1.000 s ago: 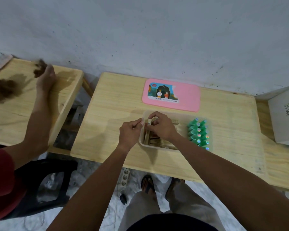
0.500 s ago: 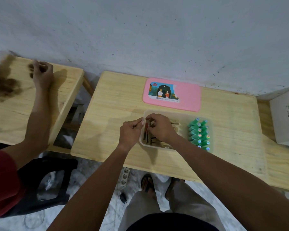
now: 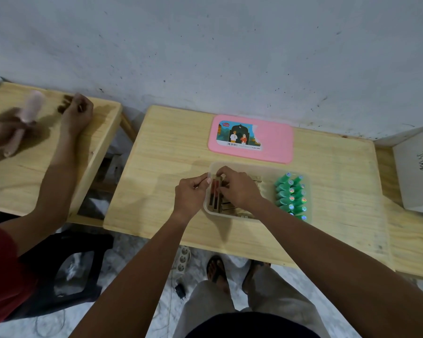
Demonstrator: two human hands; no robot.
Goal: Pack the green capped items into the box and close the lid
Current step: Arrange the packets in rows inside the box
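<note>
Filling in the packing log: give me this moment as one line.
stage: packing | left hand: at clear plastic box rim | right hand: on brown packets inside | green-capped bottles: boxed | pink lid: off

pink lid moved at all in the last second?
No. The pink lid lies flat on the table just beyond the clear box, near the wall, as before. Its small shift in frame matches the table's, so that is the camera.
</note>
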